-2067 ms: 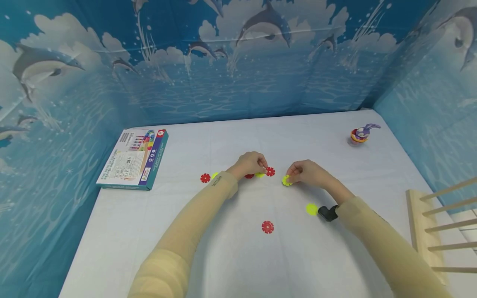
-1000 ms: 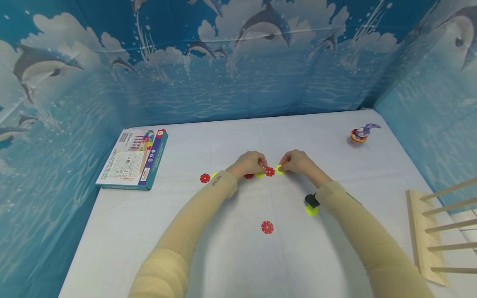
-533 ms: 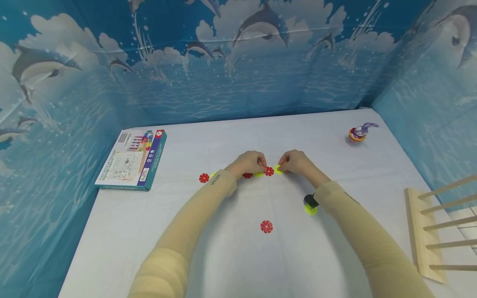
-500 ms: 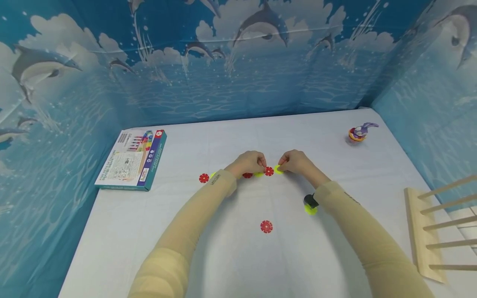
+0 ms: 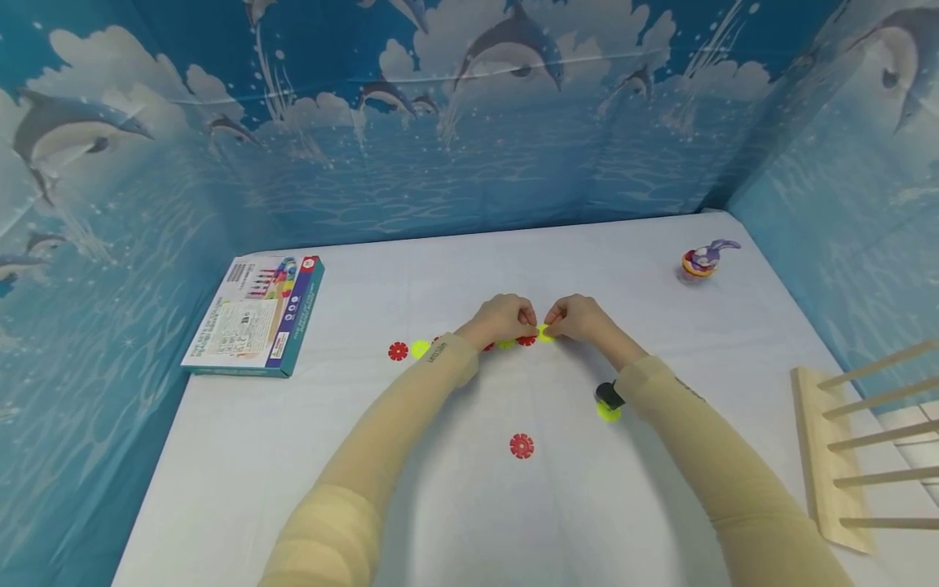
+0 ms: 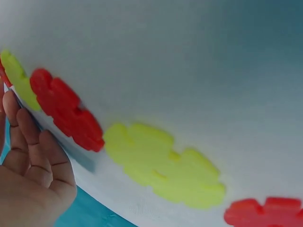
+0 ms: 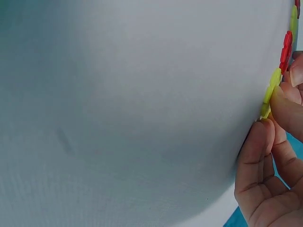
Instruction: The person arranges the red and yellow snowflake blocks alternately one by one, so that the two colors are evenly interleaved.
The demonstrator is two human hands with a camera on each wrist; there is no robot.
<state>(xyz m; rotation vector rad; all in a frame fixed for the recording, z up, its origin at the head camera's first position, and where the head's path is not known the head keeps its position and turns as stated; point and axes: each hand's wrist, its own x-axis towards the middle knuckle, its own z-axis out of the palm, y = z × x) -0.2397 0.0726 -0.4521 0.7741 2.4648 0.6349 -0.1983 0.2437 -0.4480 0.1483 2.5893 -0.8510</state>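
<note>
Red and yellow notched interlocking discs run in a row across the table, partly hidden behind my left arm. A joined yellow disc (image 6: 165,165) and red disc (image 6: 66,109) are large in the left wrist view. In the head view, my left hand (image 5: 504,318) grips the row, fingertips at the seam between the red disc (image 5: 526,341) and the end yellow disc (image 5: 545,333). My right hand (image 5: 578,318) pinches that end yellow disc. The right wrist view shows the yellow disc (image 7: 271,87) edge-on against the red one, fingers of my right hand (image 7: 270,184) at its lower end.
A loose red disc (image 5: 522,446) lies nearer me. Another yellow disc (image 5: 608,412) is beneath the black wrist device (image 5: 607,395). A product box (image 5: 253,314) stands left, a purple rabbit toy (image 5: 702,259) back right, and a wooden pegged rack (image 5: 829,456) at the right edge.
My right hand has brought the yellow disc up and left to the row's end. My left hand has since shifted slightly right, from the red disc's left side to the seam.
</note>
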